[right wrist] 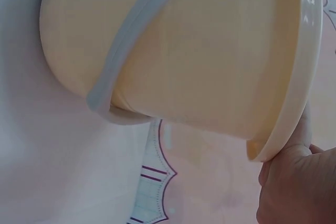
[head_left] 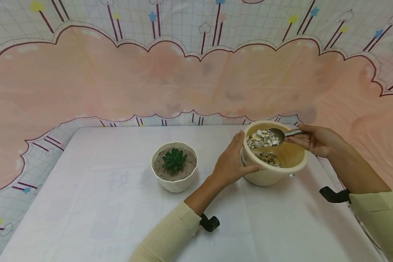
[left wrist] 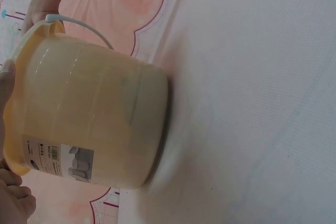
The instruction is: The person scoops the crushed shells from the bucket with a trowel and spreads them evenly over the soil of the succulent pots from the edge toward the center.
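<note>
Pinches spoon [head_left: 286, 134] with right hand [head_left: 321, 141]; clasps bucket [head_left: 265, 178] between left hand's [head_left: 228, 162] thumb and fingers. Could spill heaped flakes [head_left: 262, 138] if jolted.

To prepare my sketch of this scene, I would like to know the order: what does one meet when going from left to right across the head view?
Potted succulent, left fingers, cream bucket, right sleeve.

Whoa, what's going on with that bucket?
Someone's left hand grips a cream plastic bucket. Their right hand holds a silvery metal scoop heaped with pale flakes at the bucket's opening, and darker mixed bits lie inside. A green rosette-shaped succulent stands in a white faceted pot, apart from both hands.
</note>
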A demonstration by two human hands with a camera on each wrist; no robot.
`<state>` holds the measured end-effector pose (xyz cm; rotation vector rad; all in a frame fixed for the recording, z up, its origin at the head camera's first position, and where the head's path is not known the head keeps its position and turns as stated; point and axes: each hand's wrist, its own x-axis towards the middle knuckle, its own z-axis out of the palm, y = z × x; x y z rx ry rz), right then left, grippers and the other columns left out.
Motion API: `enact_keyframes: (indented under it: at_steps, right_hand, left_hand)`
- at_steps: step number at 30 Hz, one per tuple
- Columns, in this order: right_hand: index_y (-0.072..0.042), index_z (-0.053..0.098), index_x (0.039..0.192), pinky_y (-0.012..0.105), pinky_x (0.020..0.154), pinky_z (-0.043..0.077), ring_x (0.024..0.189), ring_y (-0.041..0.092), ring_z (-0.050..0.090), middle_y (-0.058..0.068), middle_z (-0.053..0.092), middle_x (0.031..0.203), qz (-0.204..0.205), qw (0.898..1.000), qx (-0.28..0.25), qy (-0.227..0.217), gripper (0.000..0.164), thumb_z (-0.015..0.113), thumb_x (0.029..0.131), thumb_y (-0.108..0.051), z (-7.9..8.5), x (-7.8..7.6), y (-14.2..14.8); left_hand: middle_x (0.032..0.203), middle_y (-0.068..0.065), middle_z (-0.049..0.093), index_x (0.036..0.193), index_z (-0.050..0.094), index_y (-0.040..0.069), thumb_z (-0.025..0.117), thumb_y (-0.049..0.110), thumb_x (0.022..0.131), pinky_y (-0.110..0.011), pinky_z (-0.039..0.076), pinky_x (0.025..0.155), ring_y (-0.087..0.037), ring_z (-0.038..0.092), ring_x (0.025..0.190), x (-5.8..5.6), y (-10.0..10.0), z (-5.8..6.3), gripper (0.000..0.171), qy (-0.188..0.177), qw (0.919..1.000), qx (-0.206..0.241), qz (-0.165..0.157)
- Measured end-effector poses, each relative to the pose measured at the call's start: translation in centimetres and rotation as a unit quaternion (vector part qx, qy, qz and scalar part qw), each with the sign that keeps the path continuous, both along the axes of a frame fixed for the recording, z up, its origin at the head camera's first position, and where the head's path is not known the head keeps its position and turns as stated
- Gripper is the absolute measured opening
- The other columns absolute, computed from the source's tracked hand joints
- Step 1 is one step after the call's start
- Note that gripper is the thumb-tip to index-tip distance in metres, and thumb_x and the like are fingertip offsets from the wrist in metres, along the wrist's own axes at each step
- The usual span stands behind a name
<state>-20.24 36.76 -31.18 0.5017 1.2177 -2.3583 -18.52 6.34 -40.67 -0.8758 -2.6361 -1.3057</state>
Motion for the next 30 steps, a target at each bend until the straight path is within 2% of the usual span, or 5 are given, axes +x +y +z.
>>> enact_keyframes:
  at_steps: [8, 15, 23, 30]
  right_hand:
    - [0.011, 0.07, 0.102, 0.039, 0.093, 0.058, 0.094, 0.048, 0.075, 0.039, 0.07, 0.101, -0.007, 0.998, -0.054, 0.002, 0.04, 0.04, 0.114, -0.013, -0.4, 0.1, 0.7]
    - [0.015, 0.072, 0.104, 0.038, 0.093, 0.058, 0.096, 0.047, 0.074, 0.038, 0.07, 0.102, -0.001, 0.996, -0.093, 0.011, 0.045, 0.039, 0.114, -0.014, -0.6, 0.2, 1.3]
    - [0.014, 0.069, 0.106, 0.041, 0.097, 0.056, 0.099, 0.052, 0.072, 0.043, 0.067, 0.106, -0.026, 0.986, -0.165, -0.006, 0.036, 0.044, 0.113, -0.011, -0.8, 0.6, 1.8]
    - [0.014, 0.069, 0.104, 0.041, 0.098, 0.055, 0.1, 0.053, 0.071, 0.042, 0.067, 0.105, -0.048, 0.98, -0.195, -0.01, 0.036, 0.045, 0.113, -0.011, -0.8, 0.8, 2.2]
  left_hand:
    - [0.173, -0.011, 0.018, 0.169, 0.013, 0.006, 0.089, 0.055, 0.081, -0.039, 0.027, 0.123, -0.021, 0.017, 0.159, -0.1, 0.0, -0.2, 0.125, -0.001, 1.0, 0.003, -0.003]
    - [0.173, -0.011, 0.018, 0.168, 0.014, 0.005, 0.089, 0.055, 0.081, -0.038, 0.025, 0.124, -0.02, 0.016, 0.159, -0.3, 0.0, -0.1, 0.126, 0.003, 0.9999, 0.01, -0.003]
    - [0.173, -0.012, 0.019, 0.168, 0.015, 0.005, 0.089, 0.055, 0.081, -0.037, 0.025, 0.124, -0.023, 0.018, 0.159, -0.4, 0.0, 0.0, 0.125, 0.002, 0.9999, 0.009, -0.004]
    - [0.173, -0.01, 0.018, 0.169, 0.014, 0.006, 0.09, 0.053, 0.08, -0.038, 0.026, 0.124, -0.022, 0.018, 0.159, -0.6, 0.1, -0.1, 0.126, -0.002, 0.9999, 0.016, -0.005]
